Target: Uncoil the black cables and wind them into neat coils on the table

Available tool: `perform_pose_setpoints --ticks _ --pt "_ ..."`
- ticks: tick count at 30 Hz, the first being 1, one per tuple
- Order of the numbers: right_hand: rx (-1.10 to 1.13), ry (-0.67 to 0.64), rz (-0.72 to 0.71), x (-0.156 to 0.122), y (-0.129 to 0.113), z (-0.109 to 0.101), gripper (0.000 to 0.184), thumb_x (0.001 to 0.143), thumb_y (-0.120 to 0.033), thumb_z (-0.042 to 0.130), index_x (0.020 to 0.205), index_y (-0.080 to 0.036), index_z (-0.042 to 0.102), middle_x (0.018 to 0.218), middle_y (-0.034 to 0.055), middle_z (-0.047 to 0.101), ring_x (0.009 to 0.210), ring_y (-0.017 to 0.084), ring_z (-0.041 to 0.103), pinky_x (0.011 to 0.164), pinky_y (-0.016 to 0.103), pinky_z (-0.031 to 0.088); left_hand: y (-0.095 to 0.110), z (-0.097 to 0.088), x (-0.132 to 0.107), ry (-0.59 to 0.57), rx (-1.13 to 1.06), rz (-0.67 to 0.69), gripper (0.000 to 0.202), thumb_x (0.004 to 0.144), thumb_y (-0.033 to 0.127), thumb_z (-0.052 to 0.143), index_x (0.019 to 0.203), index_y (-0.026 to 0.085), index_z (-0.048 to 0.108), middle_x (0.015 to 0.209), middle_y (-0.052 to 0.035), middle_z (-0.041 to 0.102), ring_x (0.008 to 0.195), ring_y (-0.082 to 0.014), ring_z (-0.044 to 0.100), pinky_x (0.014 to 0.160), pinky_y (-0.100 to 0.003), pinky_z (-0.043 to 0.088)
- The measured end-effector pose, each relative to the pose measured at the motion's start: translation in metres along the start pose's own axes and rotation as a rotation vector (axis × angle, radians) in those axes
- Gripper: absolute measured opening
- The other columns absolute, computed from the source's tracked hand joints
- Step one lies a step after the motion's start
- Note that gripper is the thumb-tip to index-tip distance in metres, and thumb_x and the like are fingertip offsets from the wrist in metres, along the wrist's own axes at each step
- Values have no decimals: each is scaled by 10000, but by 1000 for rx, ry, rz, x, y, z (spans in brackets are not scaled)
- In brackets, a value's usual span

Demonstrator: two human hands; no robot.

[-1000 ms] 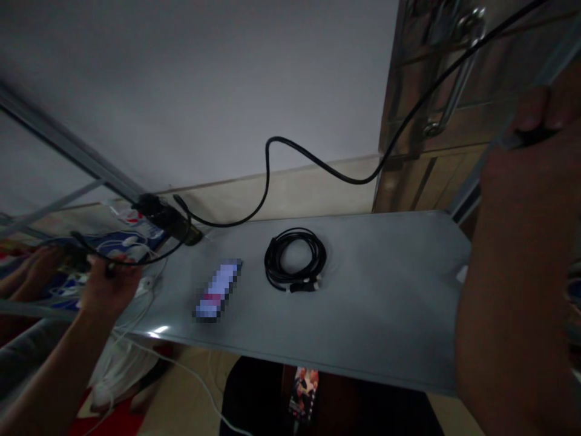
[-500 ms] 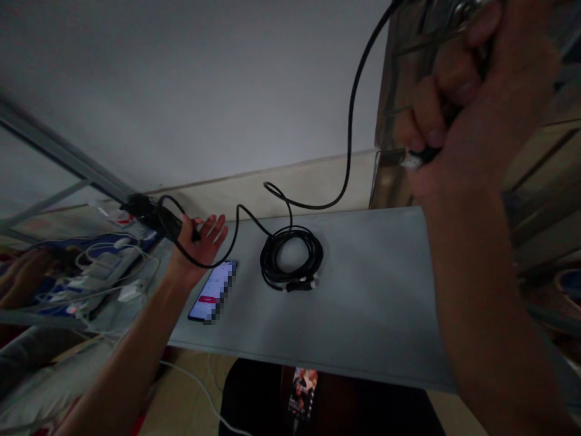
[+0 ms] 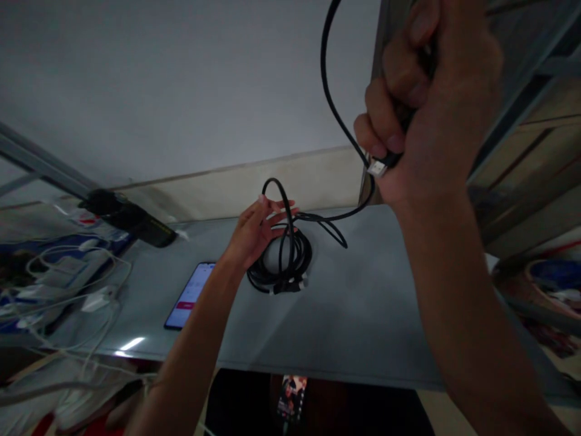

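My right hand (image 3: 426, 103) is raised close to the camera, fist closed on the black cable (image 3: 333, 109) just behind its silver USB plug (image 3: 376, 166). From the fist the cable arcs up, then runs down to the table. My left hand (image 3: 261, 233) reaches over the grey table (image 3: 385, 303), fingers stretched out and apart. A loop of the black cable (image 3: 281, 194) stands against those fingers. Directly under the hand lies a coiled black cable (image 3: 284, 269) with a connector at its front.
A phone (image 3: 188, 295) with a lit screen lies left of the coil. A black device (image 3: 129, 217) sits at the table's back left. White chargers and cords (image 3: 77, 284) pile up at the far left. A wooden cabinet (image 3: 535, 151) stands at the right.
My left hand has moved right from the black device to the coil, now open against a cable loop. My right hand pulled the plug end left and nearer the camera.
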State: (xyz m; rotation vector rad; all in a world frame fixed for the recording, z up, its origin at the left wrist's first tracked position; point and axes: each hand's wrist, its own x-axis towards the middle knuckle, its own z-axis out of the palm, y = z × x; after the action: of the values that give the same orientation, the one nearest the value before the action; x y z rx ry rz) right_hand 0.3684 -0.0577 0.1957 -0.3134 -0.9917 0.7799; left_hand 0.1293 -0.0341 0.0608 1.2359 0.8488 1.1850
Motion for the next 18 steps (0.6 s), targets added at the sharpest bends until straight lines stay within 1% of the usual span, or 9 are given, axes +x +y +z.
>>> perform_pose_setpoints --ticks 2,4,6,7,9,11,14,16,18 --pt "-1 -22 20 -1 5 1 445 1205 -296 489 762 -279 446 678 -70 206 419 128 235 364 315 166 -8 3 3 -35 1 10 468 1028 668 754 954 206 732 1421 -156 794 1361 -397 746 1017 -522 662" --pt "-15 -41 39 -3 9 3 428 1207 -306 460 780 -278 449 669 -75 194 418 123 227 365 310 146 -17 2 6 -64 -21 40 461 1056 657 729 954 208 736 1408 -153 807 1341 -356 759 1063 -488 632" --pt "-53 -55 50 -5 13 6 416 1213 -307 434 798 -278 439 667 -74 195 426 123 235 370 303 144 -26 0 9 -86 -35 67 459 1074 648 714 934 211 740 1324 -143 838 1297 -314 777 1079 -449 610" --pt "-73 -72 57 -6 15 6 421 1220 -297 412 800 -279 432 668 -72 197 430 124 243 374 299 154 -31 -2 10 -87 -36 84 467 1071 652 717 920 212 747 1250 -136 853 1255 -297 789 1068 -430 608" --pt "-88 -120 61 -9 18 7 456 1242 -288 337 794 -280 422 670 -68 204 438 123 254 380 290 174 -39 -3 11 -66 -34 132 487 1044 670 743 889 210 767 1076 -116 855 1128 -266 807 1008 -392 618" --pt "-81 -146 47 -11 20 8 493 1264 -324 278 792 -283 415 672 -69 201 439 120 247 383 287 172 -45 -4 10 -32 -25 206 493 1023 674 765 867 207 786 944 -90 822 987 -233 796 920 -350 621" --pt "-141 -147 54 -13 24 9 510 1275 -365 238 808 -282 423 678 -67 227 447 117 259 396 282 176 -54 -4 6 21 9 285 468 1024 639 781 850 204 799 854 -67 775 846 -190 736 811 -298 595" --pt "-175 -142 67 -14 25 11 506 1273 -346 230 816 -277 434 681 -68 238 457 113 259 410 274 179 -59 -4 3 69 16 274 453 1011 620 805 837 202 792 801 -57 743 763 -171 694 725 -274 572" --pt "-167 -144 74 -16 26 14 506 1272 -335 227 811 -273 427 673 -72 227 466 110 238 425 271 163 -61 -4 0 117 0 232 439 1003 606 820 830 206 772 729 -35 703 645 -153 648 599 -257 524"
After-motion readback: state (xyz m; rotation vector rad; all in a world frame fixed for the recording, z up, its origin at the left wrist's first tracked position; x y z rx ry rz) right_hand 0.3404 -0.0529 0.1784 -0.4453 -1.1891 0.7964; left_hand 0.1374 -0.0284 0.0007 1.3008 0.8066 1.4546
